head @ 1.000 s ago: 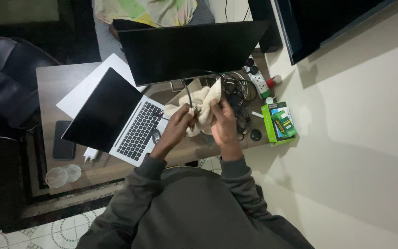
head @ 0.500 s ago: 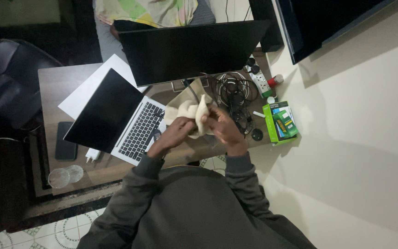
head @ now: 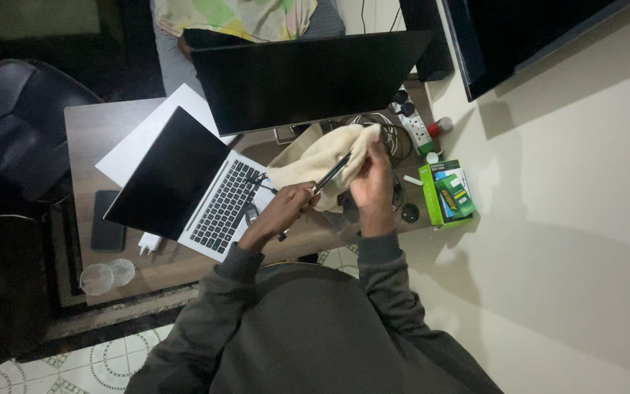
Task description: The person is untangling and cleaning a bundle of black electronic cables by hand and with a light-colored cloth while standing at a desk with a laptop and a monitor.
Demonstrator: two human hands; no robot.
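Two hands at work just past my grey-sleeved arms, centre of frame. My left hand (head: 286, 208) has its fingers (head: 306, 191) pinched round the lower end of a slim dark pen-like rod (head: 332, 172), which slants up to the right across a cream cloth (head: 315, 160). My right hand (head: 372, 186) is raised just right of the rod, fingers curled into the upper edge of the cloth and gripping it; cloth bunched between both hands, held over the right half of the desk (head: 85, 138), in front of the monitor foot. Cannot tell whether the rod's tip touches the cloth or sits just over it.

Lower left of frame: patterned floor tiles (head: 89, 368). At the near left corner of the desk, two clear round lids or glasses (head: 107, 276) side by side. Just beyond them a white charger plug (head: 149, 242) and a dark phone (head: 106, 222) lying flat.

Centre left: open laptop (head: 184, 182), screen dark, keyboard toward me, resting partly on a white sheet (head: 147, 131). Right of my right hand: small dark round cap (head: 409, 213), then a green box (head: 446, 193) at the desk's right edge.

Farther: tangle of dark cables (head: 388, 135) beside a white power strip (head: 415, 128), with a small red-topped thing (head: 442, 125) next to it. Behind, large dark monitor (head: 308, 76). Upper left, black chair (head: 16, 124). Top edge, yellow-green patterned fabric (head: 242, 16). Cream wall (head: 570, 204) fills the right side.
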